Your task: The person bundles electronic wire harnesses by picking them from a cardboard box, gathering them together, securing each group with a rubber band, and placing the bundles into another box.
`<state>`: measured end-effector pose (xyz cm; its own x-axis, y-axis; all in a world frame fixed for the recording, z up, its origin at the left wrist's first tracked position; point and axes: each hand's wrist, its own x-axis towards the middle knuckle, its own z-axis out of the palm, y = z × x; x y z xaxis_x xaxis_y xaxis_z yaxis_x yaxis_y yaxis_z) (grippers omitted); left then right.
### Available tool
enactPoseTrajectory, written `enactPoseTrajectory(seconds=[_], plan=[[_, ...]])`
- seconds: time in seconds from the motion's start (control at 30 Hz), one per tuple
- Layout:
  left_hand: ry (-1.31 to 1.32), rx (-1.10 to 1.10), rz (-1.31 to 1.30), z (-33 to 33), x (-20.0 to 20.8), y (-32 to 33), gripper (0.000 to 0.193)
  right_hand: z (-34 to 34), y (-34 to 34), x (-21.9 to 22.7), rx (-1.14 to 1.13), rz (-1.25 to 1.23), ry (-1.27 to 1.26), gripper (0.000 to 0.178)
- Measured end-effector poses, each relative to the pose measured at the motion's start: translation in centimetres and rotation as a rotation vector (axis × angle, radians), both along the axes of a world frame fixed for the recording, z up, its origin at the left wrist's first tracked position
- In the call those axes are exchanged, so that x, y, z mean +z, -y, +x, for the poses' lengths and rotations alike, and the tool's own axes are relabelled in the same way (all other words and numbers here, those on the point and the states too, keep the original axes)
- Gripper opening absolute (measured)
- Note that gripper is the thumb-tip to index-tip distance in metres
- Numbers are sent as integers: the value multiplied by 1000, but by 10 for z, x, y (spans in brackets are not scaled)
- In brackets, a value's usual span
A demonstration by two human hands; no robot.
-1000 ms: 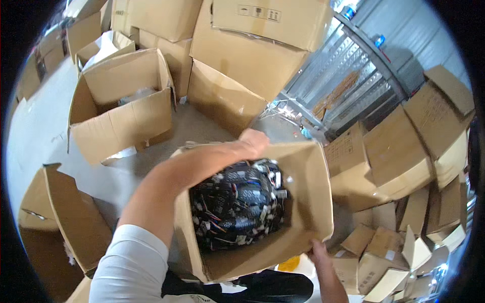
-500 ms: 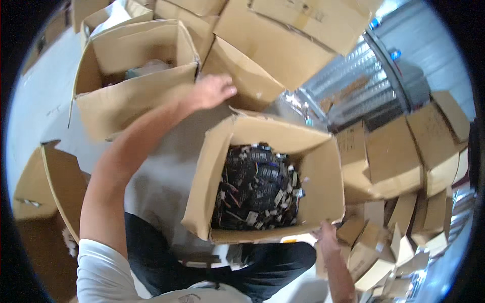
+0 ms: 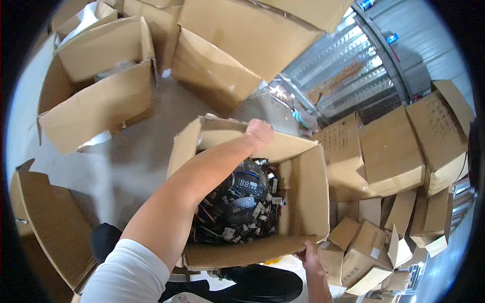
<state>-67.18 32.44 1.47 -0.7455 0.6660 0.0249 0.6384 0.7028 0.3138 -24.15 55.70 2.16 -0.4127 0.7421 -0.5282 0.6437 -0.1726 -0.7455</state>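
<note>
An open cardboard box [image 3: 304, 194] stands in front of my body. Inside lies a heap of black round-edged electronic display panels [image 3: 248, 182] with thin wires and small white connectors. Stretched across the box, my left arm hides part of this heap. My left hand [image 3: 260, 132] is closed over the far rim. At the near right corner, my right hand [image 3: 311, 256] grips the bottom edge of the near wall, its fingers partly hidden by the cardboard.
Another open carton [image 3: 101, 103] stands at the far left, and one more [image 3: 50, 217] at the near left. Large cartons [image 3: 247, 35] are stacked at the back. Several cartons [image 3: 391, 151] crowd the right side, before a corrugated metal wall [image 3: 348, 65].
My left hand has moved from the air beside the far-left carton onto the far rim of the box and closed there. The box sits slightly more to the left and lower in view.
</note>
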Motion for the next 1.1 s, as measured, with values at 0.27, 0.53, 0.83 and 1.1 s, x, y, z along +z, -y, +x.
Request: enactPoseTrajectory(seconds=[0.27,0.53,0.83,1.1], plan=[[-136,-39,34,-2,-4,14,18,16,-21,-18,43,-102,-212,28],[-159,397,298,36,9,272,36,-64,88,74,484,556,-311,29],[237,671,420,252,-5,402,30,-195,162,161,997,789,-200,28],[299,618,255,243,-6,354,33,-202,88,117,945,721,-424,20]])
